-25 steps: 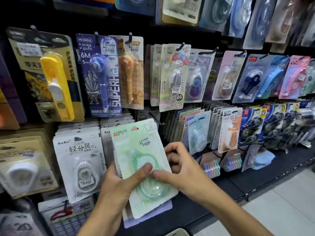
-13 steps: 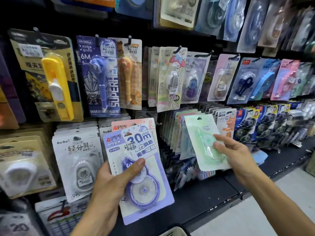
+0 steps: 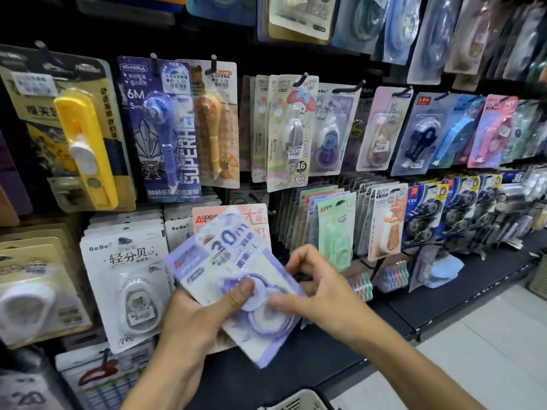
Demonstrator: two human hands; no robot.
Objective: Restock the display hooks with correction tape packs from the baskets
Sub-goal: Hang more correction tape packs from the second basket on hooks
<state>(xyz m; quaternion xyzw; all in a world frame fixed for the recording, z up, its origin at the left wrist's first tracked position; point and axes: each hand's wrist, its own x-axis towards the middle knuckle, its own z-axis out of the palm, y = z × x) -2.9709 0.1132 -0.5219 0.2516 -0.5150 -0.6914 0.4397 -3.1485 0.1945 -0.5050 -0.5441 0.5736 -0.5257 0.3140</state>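
My left hand (image 3: 204, 318) holds a small stack of correction tape packs in front of the display. A purple pack (image 3: 236, 279) marked "30m" lies on top, tilted, my thumb pressed on its blister. A pink pack (image 3: 254, 220) shows behind it. My right hand (image 3: 316, 291) pinches the purple pack's right edge. A green pack (image 3: 337, 229) hangs at the front of a full hook row just right of my hands.
Rows of hooks with carded correction tapes cover the black wall. White packs (image 3: 127, 279) hang left of my hands. A dark shelf ledge (image 3: 444, 294) runs below, then a pale floor. A basket rim (image 3: 296, 402) shows at the bottom edge.
My right hand carried the green pack to the hook row on the right, let it go there, and came back to grip the purple pack in my left hand.
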